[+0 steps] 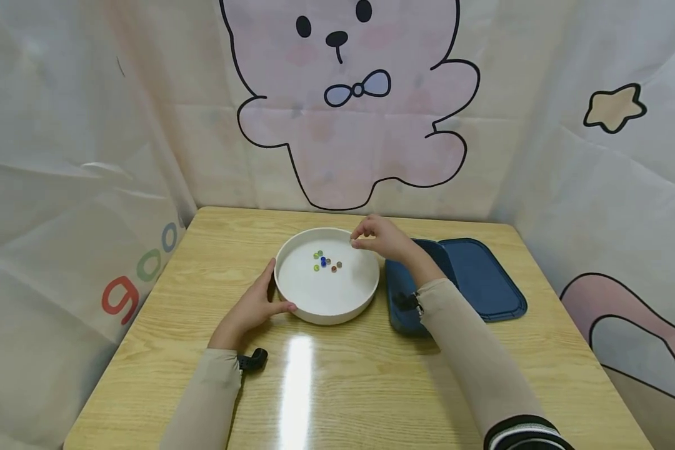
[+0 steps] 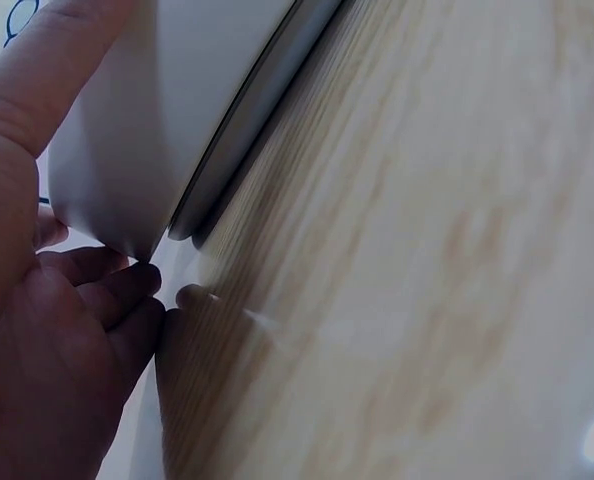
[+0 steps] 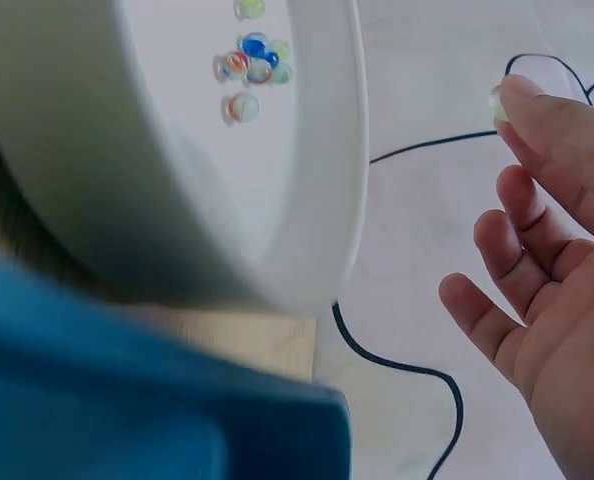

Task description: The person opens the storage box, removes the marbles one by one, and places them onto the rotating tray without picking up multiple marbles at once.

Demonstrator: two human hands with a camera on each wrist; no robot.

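A round white dish (image 1: 326, 304) stands on the table with several coloured glass marbles (image 1: 323, 261) grouped around its middle. Thumb and fingers of my left hand (image 1: 253, 304) grip the dish's left side, the thumb at the front. In the left wrist view its fingertips (image 2: 137, 282) curl against the lower edge of the wall. Above the dish's right rim, my right hand (image 1: 385, 237) pinches a pale clear marble (image 3: 498, 104) between thumb and index finger. The other fingers are spread and loosely bent.
Just right of the dish is a dark blue container (image 1: 399, 306), partly hidden under my right forearm. Its flat blue lid or tray (image 1: 486, 281) lies beside it. A printed cloth backdrop (image 1: 349, 156) rises behind the wooden table (image 1: 247, 240).
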